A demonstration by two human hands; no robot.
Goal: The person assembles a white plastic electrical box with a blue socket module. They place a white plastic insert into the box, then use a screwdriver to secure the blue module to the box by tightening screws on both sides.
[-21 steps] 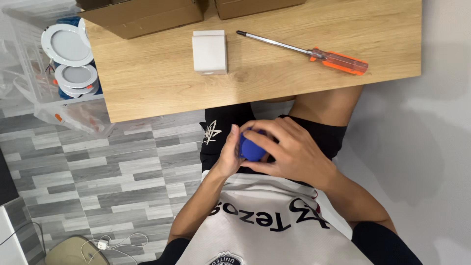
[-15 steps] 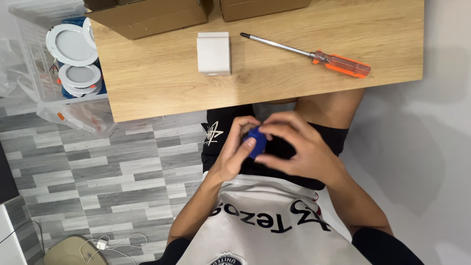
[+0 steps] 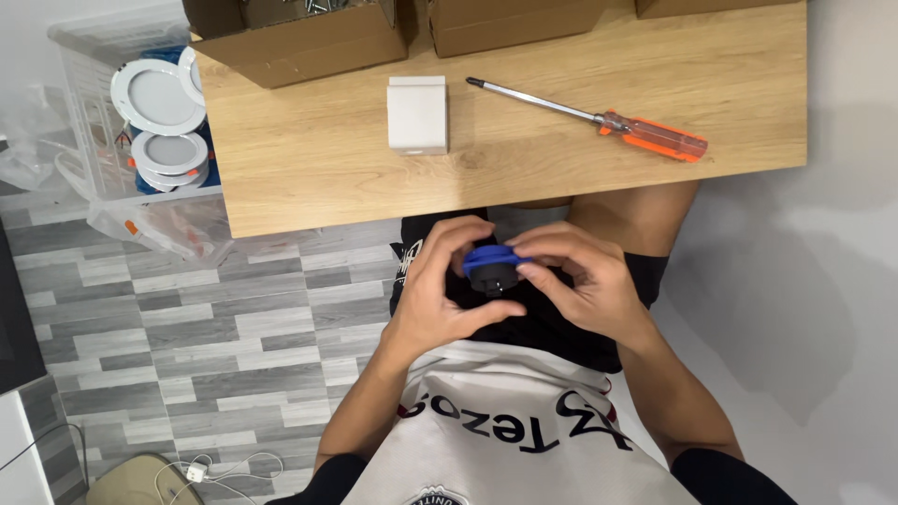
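Blue-and-black part [image 3: 490, 265], orange-handled screwdriver [image 3: 599, 119], white box [image 3: 417, 114].

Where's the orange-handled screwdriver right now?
In the head view, the orange-handled screwdriver lies on the wooden table, toward its right side, to the right of the small white box, tip pointing at the box, beyond both hands.

Left hand [image 3: 440, 295] and right hand [image 3: 585, 281] hold a blue-and-black part [image 3: 491, 266] below the wooden table [image 3: 318, 159]

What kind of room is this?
Probably a home workbench for putting lights together. A long orange-handled screwdriver lies on the wooden table, round white ceiling lamps fill a clear plastic bin, and open brown cardboard boxes stand behind.
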